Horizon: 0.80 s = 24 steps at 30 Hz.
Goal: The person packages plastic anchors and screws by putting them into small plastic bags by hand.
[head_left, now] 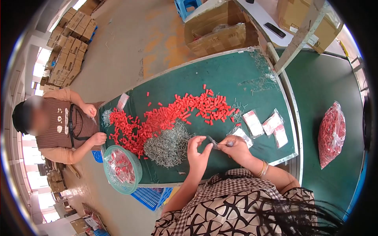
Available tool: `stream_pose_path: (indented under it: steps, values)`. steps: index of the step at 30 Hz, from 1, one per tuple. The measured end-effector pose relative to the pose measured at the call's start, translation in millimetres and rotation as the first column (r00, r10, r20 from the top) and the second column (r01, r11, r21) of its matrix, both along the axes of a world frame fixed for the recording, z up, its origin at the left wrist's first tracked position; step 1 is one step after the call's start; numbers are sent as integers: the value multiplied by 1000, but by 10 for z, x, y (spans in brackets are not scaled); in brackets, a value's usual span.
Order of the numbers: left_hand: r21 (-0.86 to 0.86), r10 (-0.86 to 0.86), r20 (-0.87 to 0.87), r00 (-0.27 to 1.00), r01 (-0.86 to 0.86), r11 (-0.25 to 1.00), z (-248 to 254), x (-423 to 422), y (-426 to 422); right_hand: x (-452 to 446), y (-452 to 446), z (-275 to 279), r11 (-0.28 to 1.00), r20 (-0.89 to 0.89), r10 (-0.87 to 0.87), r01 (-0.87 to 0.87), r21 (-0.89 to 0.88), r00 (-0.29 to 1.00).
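Above the near edge of the green table (232,70), a small clear plastic bag (213,142) is stretched between my two hands. My left hand (198,156) pinches its left edge with thumb and forefinger. On the other side my right hand (238,151) has its fingers closed on the bag; what is inside it is too small to tell. Beyond my left hand lies a heap of grey metal screws (167,145), with a long spread of red plastic plugs (165,118) behind it. Filled bags (253,122) lie right of my hands.
A co-worker (59,126) sits at the table's left end, hands near the plugs. A green basket (138,173) of filled bags stands at the near left corner. A large bag of red plugs (332,135) lies on the right-hand table. An open carton (220,41) stands behind.
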State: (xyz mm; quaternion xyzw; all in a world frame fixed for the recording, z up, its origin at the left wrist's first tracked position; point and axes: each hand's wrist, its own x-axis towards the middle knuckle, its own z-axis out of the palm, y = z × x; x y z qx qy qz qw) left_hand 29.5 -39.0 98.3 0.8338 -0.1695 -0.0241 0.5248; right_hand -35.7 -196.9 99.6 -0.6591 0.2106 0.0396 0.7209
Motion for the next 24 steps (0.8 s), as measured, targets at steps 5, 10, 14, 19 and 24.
stream_pose_path:
  steps: [5, 10, 14, 19, 24]
  values:
    - [-127, -30, -318, 948, -11, 992, -123, -140, -20, 23, 90, 42, 934, 144, -9, 59, -353, 990]
    - [-40, 40, -340, 940, -57, 998, -50, -123, -60, 34, 148, 53, 912, 135, -24, 77, -404, 991]
    - [65, 65, -145, 987, -56, 996, -45, -131, -121, 34, 206, -69, 874, 250, -39, 154, -462, 968]
    - [78, 108, -186, 977, -94, 992, -122, -108, -102, 67, 191, -96, 812, 258, -104, 232, -536, 961]
    - [-55, 100, -402, 910, -134, 990, -297, -83, -47, 87, 195, -84, 804, 266, -55, 201, -559, 962]
